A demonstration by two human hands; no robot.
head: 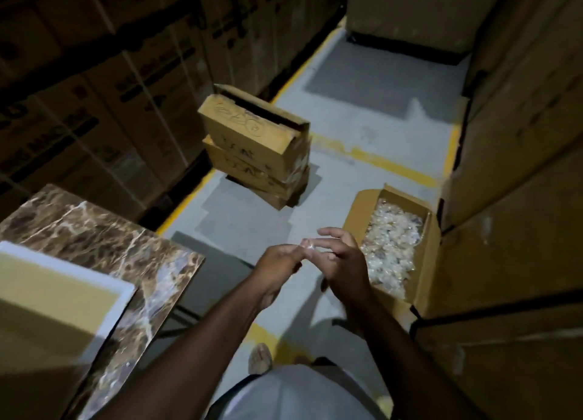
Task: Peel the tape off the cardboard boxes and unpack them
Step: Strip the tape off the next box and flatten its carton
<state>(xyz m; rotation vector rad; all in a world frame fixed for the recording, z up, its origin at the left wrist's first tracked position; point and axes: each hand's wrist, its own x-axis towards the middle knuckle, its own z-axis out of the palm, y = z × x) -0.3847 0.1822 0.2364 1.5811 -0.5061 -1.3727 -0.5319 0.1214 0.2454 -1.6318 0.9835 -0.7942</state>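
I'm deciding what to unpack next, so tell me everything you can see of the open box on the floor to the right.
The open cardboard box is brown and sits flat on the grey floor, close against the tall stacked cartons on the right. Its top flaps are folded outward, with no tape visible across the opening. Inside it is filled almost to the rim with small clear-wrapped packets, whitish and yellowish. Neither hand touches it; both are held in front of it, to its left.

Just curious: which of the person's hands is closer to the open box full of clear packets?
Right. The right hand is just beside the open box, at its near-left edge; the left hand is farther left, beyond the right one.
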